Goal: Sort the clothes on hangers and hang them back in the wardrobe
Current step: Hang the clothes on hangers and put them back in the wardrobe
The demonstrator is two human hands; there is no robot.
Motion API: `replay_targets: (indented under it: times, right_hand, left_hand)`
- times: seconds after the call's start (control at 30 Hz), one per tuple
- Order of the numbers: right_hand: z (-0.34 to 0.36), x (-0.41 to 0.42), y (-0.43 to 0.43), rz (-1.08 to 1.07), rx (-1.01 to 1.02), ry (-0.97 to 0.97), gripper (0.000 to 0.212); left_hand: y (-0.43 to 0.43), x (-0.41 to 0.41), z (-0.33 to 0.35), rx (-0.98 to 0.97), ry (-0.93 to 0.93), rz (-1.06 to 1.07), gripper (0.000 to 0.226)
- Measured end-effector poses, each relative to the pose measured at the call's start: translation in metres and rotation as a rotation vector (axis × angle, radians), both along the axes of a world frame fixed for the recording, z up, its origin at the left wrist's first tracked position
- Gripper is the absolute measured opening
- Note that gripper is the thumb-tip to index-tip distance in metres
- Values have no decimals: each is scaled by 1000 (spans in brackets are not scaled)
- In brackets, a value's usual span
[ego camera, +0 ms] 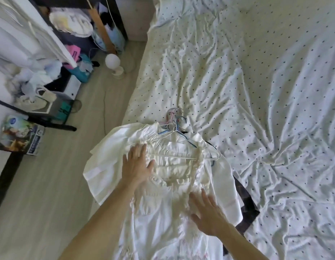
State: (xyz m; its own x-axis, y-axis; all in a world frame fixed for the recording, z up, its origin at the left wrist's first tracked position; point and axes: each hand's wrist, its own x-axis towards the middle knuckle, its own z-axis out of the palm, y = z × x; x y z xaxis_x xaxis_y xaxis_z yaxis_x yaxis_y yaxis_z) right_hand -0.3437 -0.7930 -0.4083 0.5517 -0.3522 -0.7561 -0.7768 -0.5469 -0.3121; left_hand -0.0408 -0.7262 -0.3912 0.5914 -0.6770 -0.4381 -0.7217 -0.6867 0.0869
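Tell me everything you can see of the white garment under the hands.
The white garment is cream-white, of thin-looking fabric, with a ruffled, gathered square neckline and wide short sleeves. It lies spread flat near the bed's edge on the dotted sheet. A white wire hanger sits in its neck opening. The left hand lies flat on one shoulder, the right hand flat on the chest. A dark garment shows from beneath it.

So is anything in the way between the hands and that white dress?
Nothing visible. The left hand and right hand lie open on the white dress, spread on the bed. A white hanger lies at its neckline, beside the left hand.
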Motion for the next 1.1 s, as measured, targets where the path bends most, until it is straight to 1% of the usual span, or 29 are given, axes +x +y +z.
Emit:
replay_targets:
  times: [0.07,0.13,0.2,0.27,0.37,0.47,0.53,0.6,0.67,0.73,0.77,0.83,0.9,0.93,1.0,1.07,1.1]
  right_hand:
    - [-12,6,3,-15,22,59,76]
    - [-18,7,6,-33,25,48,76]
    - [-19,5,3,-37,38,36,76]
    - [-18,-2,0,-56,58,7,74]
    - [-9,-9,-2,-139,93,-36,70]
    - [10,-14,-1,-268,113,-75,66]
    - [27,-19,2,-389,114,-111,62]
    - [45,-30,6,-483,86,-174,58]
    - [68,-45,11,-545,26,-248,55]
    - [95,-65,14,-609,-39,-298,56]
    - [110,-78,14,-665,-82,-321,58]
    - [144,-111,14,-766,-201,-404,69]
    - [173,-152,13,-718,-386,-484,79]
    - [185,-175,14,-656,-481,-501,78]
    - [205,-226,24,-591,-632,-492,62]
    - [223,-277,37,-623,-763,-542,47]
    - [231,-304,45,-653,-824,-569,43]
  left_hand:
    - [-22,23,-18,-24,-5,-23,75]
    - [-40,37,-33,-24,11,-22,72]
    - [-50,44,-41,21,6,-30,59]
    - [-52,47,-45,25,-44,-63,42]
    - [-47,45,-44,-1,-46,-52,30]
    - [-35,37,-30,-124,-39,13,22]
    - [-28,27,-11,-236,-72,41,17]
    - [-23,12,16,-359,-60,96,13]
    - [-16,-12,47,-446,4,129,18]
    - [-6,-40,80,-509,82,122,32]
    - [-1,-56,98,-541,125,112,37]
    - [5,-94,135,-636,193,98,40]
    - [6,-138,175,-729,265,82,39]
    - [4,-161,192,-764,304,62,38]
    - [-2,-210,223,-806,360,-24,35]
    - [-12,-260,249,-850,385,-103,31]
    - [-18,-288,259,-871,410,-137,32]
